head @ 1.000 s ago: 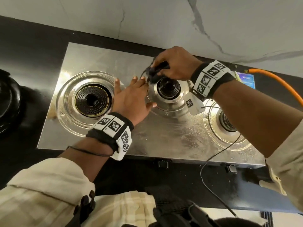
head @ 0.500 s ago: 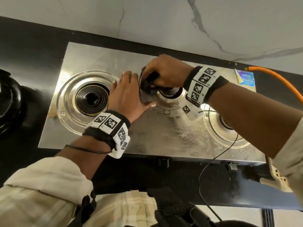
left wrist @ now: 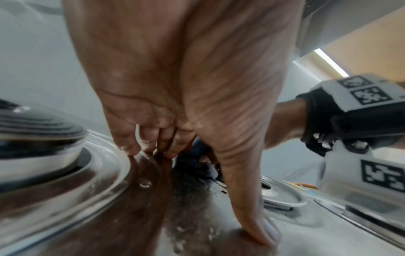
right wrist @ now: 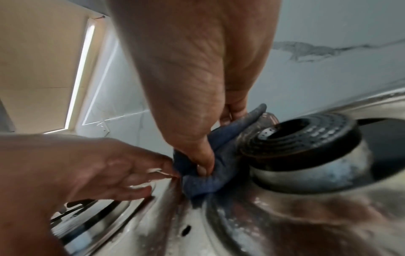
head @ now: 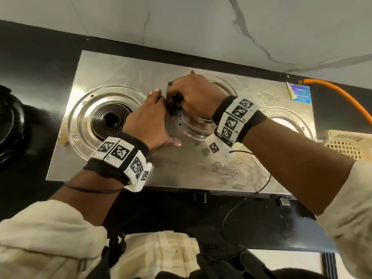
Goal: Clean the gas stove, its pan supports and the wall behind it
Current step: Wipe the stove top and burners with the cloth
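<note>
While its long side runs left to right along the marble wall (head: 201,27), the steel gas stove (head: 124,63) lies flat on a dark counter (head: 30,61). Bunched in the right hand's (head: 198,95) curled fingers, a dark blue cloth (right wrist: 210,176) presses against the middle burner's (right wrist: 302,136) dish. Just left of that grip, the left hand (head: 150,119) rests on the steel, fingers straight.

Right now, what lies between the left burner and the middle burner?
The left hand rests there on the steel stove top, fingers straight. Beside it the right hand grips a dark cloth against the middle burner. The head view shows it.
</note>
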A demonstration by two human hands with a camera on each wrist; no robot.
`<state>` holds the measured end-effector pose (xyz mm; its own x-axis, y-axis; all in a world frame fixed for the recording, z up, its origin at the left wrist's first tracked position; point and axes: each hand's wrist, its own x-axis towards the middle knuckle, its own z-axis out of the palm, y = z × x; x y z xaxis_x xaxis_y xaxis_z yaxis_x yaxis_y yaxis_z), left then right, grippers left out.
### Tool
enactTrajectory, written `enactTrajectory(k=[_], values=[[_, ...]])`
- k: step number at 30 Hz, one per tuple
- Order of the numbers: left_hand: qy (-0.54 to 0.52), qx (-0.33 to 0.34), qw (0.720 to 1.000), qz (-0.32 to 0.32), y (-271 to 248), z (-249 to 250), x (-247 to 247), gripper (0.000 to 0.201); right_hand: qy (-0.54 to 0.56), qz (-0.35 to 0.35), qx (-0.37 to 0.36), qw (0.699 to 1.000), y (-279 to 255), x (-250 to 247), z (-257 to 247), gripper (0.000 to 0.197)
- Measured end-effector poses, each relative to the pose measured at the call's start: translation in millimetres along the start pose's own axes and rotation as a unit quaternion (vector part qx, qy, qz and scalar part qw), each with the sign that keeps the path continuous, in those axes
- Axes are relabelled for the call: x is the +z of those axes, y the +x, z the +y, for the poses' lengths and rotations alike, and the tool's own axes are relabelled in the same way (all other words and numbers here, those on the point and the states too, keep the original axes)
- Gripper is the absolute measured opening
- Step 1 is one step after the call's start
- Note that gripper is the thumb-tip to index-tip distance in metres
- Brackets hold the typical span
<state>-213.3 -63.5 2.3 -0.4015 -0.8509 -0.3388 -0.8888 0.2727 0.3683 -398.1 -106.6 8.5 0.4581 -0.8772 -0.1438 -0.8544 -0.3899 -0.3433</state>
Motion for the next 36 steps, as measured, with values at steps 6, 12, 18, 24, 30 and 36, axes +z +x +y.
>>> enactTrajectory(k=[6,12,18,24,30,36], values=[[-0.010,-0.010,1.000,0.008,-5,1,0,0.128,-0.045,-0.019,-0.073,0.996,-12,5,-18,0.015],[0.008,-0.002,1.000,-0.002,-9,1,-2,0.128,-0.073,0.012,-0.095,0.993,-54,29,-41,0.016],[0.019,0.032,0.999,-0.014,-11,-5,1,0.153,0.070,0.124,0.085,0.986,-111,51,-40,0.029],[0.022,0.135,0.990,-0.044,-6,-2,0,0.128,0.055,0.187,0.190,0.962,-152,62,-14,0.027],[0.021,0.152,0.988,-0.033,5,7,5,0.105,0.015,0.229,0.267,0.936,-158,41,23,0.021],[0.054,0.132,0.990,-0.002,24,20,4,0.085,0.011,0.207,0.265,0.942,-126,23,46,0.020]])
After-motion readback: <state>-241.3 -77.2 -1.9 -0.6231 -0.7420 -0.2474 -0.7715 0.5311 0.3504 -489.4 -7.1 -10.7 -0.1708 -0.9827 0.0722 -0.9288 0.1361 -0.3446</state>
